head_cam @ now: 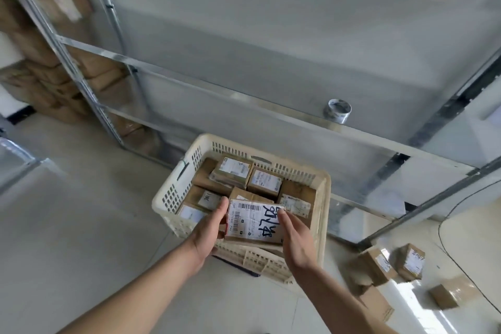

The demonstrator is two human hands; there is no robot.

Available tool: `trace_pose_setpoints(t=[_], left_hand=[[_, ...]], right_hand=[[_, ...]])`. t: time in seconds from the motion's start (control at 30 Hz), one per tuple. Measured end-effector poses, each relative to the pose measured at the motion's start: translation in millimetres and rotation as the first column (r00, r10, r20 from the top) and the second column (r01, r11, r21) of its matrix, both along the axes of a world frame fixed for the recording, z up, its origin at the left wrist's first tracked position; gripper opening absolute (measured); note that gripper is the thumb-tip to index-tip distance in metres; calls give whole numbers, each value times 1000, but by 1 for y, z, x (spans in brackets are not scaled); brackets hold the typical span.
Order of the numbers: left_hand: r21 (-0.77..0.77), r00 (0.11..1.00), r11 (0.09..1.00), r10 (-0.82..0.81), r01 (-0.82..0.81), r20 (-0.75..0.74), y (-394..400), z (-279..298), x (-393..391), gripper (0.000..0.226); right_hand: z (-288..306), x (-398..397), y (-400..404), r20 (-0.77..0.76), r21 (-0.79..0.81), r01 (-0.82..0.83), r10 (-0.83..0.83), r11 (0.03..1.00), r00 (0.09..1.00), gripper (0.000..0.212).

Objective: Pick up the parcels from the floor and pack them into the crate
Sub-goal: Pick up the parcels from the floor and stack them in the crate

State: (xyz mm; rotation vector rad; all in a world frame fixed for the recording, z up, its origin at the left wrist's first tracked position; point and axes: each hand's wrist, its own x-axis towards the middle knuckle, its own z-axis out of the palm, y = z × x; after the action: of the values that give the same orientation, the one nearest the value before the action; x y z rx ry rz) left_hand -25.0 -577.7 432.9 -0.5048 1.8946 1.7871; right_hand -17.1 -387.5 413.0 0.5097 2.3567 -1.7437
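Note:
A cream perforated plastic crate (324, 203) stands on the floor, filled with several brown cardboard parcels (264, 180). Over its near side I hold a flat parcel (253, 221) with a white label, a barcode and black handwriting. My left hand (210, 228) grips its left edge, thumb on top. On the opposite edge my right hand (295, 237) holds it, fingers curled onto the label. Several more parcels (376, 266) lie on the floor to the right of the crate.
A metal shelving rack (244, 100) stands right behind the crate, with a roll of tape (339, 110) on its shelf edge. Stacked cardboard boxes (40, 62) fill the far left. Pale tiled floor (81, 225) spreads to the left.

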Motion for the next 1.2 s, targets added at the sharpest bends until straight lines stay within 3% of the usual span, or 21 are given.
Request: trace_pose_setpoints(t=[0.07,0.2,0.37,0.47,0.6,0.73,0.83,0.97,1.07,1.2], left_hand=[[-22,998,998,55,-54,21,-17,-2,-13,47],[-53,988,989,144,-141,59,-46,-14,-51,47],[-54,971,978,205,-199,125,-73,-36,-108,58],[-41,958,970,242,-239,156,-86,-50,-141,63],[-7,921,943,327,-333,212,-101,-77,-176,43],[56,878,905,393,-422,274,-115,-110,-204,43],[73,838,872,437,-483,325,-126,-145,-219,41],[97,761,806,503,-585,409,-135,-186,-238,76],[155,717,747,527,-647,456,-140,-213,-252,63],[199,708,722,518,-663,480,-146,-248,-270,66]], right_hand=[[-3,-21,-19,39,-27,-39,40,999,998,30],[-20,-72,-51,56,-6,-100,100,995,993,71],[-39,-144,-78,128,-43,-164,168,986,977,68],[-52,-187,-94,173,-15,-232,231,973,958,57],[-74,-240,-120,203,33,-298,286,954,936,51],[-98,-285,-149,266,41,-379,356,924,896,19],[-126,-314,-173,315,85,-465,419,881,851,31],[-160,-342,-205,368,119,-521,450,845,814,47],[-187,-363,-221,376,143,-546,465,825,802,57],[-218,-387,-233,368,166,-547,463,821,806,67]])
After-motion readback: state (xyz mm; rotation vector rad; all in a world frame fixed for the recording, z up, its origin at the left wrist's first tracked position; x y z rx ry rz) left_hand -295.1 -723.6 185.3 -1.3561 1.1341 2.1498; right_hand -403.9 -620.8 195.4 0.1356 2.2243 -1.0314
